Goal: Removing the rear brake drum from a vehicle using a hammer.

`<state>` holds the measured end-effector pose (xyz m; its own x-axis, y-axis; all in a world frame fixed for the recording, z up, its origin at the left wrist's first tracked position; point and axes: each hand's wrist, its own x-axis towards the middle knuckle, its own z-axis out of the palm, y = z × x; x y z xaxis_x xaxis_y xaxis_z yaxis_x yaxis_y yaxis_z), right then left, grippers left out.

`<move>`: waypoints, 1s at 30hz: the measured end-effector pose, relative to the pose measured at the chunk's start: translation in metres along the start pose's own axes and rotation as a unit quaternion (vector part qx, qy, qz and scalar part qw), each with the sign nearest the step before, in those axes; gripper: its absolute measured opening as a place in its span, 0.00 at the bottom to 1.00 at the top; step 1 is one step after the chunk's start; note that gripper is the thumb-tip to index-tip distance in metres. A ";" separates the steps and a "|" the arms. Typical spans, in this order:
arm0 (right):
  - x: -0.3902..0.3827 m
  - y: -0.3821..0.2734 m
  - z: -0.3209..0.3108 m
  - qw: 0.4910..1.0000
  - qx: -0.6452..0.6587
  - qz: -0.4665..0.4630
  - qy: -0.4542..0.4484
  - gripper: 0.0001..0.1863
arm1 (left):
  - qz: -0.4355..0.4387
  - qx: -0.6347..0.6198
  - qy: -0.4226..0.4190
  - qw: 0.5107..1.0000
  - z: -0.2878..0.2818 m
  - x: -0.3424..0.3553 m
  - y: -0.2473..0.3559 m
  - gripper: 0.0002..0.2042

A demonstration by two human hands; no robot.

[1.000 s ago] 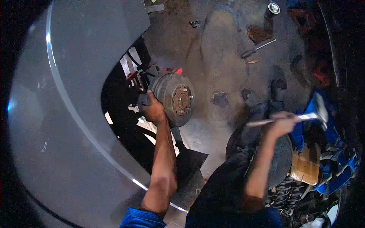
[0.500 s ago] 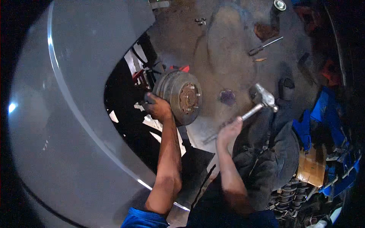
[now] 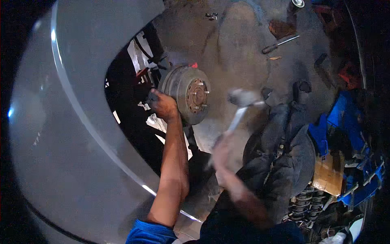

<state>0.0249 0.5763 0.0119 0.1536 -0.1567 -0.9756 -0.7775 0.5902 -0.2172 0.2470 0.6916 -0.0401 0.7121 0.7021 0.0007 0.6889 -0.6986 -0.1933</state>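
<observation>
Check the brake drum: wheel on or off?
Off. The brake drum sits exposed, its studs sticking out bare around the rusty center, nothing mounted over them.

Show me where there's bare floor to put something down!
Bare floor lies between the brake drum and the screwdriver, above the hammer in the picture. It's crowded at lower right: cardboard, coil springs and blue parts bunch together.

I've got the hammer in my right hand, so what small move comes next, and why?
Probably bring the hammer left toward the drum: the right hand grips its handle, its head is apart from the drum, and the left hand is at the drum's car-facing side.
</observation>
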 end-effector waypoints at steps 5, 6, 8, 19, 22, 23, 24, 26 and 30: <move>0.172 -0.067 -0.212 0.847 -0.029 -0.332 0.414 0.21 | 0.017 -0.008 0.012 1.000 -0.011 -0.025 0.023 0.36; 0.134 -0.116 -0.191 0.847 0.326 -0.279 0.315 0.18 | 0.078 0.038 0.002 0.996 -0.020 -0.014 0.010 0.36; 0.115 -0.095 -0.172 0.823 0.342 -0.293 0.346 0.19 | 0.038 -0.012 -0.010 0.999 -0.032 -0.002 0.003 0.36; 0.033 0.069 0.015 0.982 0.124 -0.096 0.102 0.18 | 0.086 0.065 -0.036 0.993 -0.001 -0.004 -0.001 0.37; 0.057 0.042 -0.015 0.982 0.149 -0.093 0.064 0.21 | 0.036 0.009 0.008 0.999 -0.021 0.000 0.006 0.51; 0.056 0.041 -0.013 0.980 0.171 -0.058 0.087 0.21 | 0.033 0.015 0.015 0.999 -0.022 -0.001 0.007 0.51; 0.054 0.039 -0.010 0.975 0.192 -0.023 0.110 0.21 | 0.030 0.021 0.021 0.999 -0.023 -0.003 0.007 0.51; 0.046 0.090 0.024 0.979 0.129 -0.016 0.156 0.21 | 0.038 0.019 0.012 0.999 -0.014 -0.007 0.008 0.52; -0.012 0.097 0.080 0.983 0.003 -0.032 0.182 0.21 | 0.034 -0.006 0.006 0.999 0.001 -0.018 0.013 0.52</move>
<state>-0.0037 0.6986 0.0004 -0.0273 -0.4669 -0.8839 -0.7701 0.5736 -0.2792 0.2432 0.6698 -0.0434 0.7590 0.6511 -0.0001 0.6404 -0.7464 -0.1810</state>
